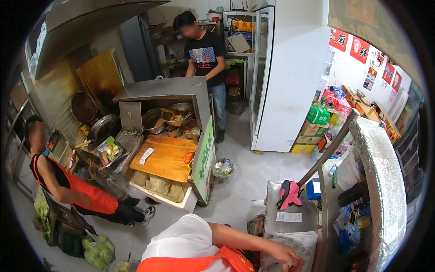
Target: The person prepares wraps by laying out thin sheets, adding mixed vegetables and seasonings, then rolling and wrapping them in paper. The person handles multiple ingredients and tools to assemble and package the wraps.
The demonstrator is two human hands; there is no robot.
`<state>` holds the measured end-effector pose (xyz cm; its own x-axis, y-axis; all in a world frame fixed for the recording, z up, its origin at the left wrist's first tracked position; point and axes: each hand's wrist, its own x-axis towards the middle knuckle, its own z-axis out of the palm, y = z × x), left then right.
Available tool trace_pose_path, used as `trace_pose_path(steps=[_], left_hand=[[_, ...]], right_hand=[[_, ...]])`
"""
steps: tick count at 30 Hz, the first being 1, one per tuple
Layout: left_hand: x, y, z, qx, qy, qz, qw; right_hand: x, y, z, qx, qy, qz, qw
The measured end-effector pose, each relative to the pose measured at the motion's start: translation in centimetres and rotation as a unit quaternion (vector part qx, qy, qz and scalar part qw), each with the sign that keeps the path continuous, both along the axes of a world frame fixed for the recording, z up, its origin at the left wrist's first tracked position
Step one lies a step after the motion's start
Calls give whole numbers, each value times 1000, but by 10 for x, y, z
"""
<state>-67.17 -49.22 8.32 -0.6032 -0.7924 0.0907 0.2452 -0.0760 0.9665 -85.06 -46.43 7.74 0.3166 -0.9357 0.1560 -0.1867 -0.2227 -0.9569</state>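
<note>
My left arm in a white sleeve reaches across to the steel counter [274,195] at the lower right. My left hand [284,255] is closed over patterned wrapping paper [304,245], its fingers curled in; what they hold, if anything, is hidden. Only a small part of my right hand [297,264] shows beside it at the lower edge, and its fingers cannot be made out. Farther along the counter lie a printed slip [289,217] and a crumpled pink and black cloth item [290,194]. Next to these stands a blue box-shaped device [313,188].
A shelf with a silvery foil edge [378,181] rises at the right. Ahead stands a prep station with a wooden board [163,156] and food bowls. One person [206,54] stands behind it; another in a red apron [93,190] stands left. A tall white fridge [290,81] stands behind.
</note>
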Motion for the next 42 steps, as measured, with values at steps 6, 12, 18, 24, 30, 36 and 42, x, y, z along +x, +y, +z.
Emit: trace_pose_path(steps=[6,12,18,24,30,36,42], left_hand=[[-50,-28,-68,-138,-9,161,977],[-73,-51,-151,493,264,114,821],[-77,-54,-94,551,229,177,783],[-54,-37,-126,507,244,90,822],[-43,-36,-136,491,80,87,863],[-15,-40,-143,292,174,-44,940],[-9,-58,-126,32,62,-43,997]], right_hand=[[-40,13,-20,102,-100,-219,965],[-131,-7,-166,166,-90,-224,956],[-249,-21,-309,333,-264,-177,888],[-139,-3,-165,207,-165,-213,940],[-181,-21,-196,206,-327,-124,914],[-164,-46,-232,-42,122,-136,982],[-57,-55,-167,40,101,-135,985]])
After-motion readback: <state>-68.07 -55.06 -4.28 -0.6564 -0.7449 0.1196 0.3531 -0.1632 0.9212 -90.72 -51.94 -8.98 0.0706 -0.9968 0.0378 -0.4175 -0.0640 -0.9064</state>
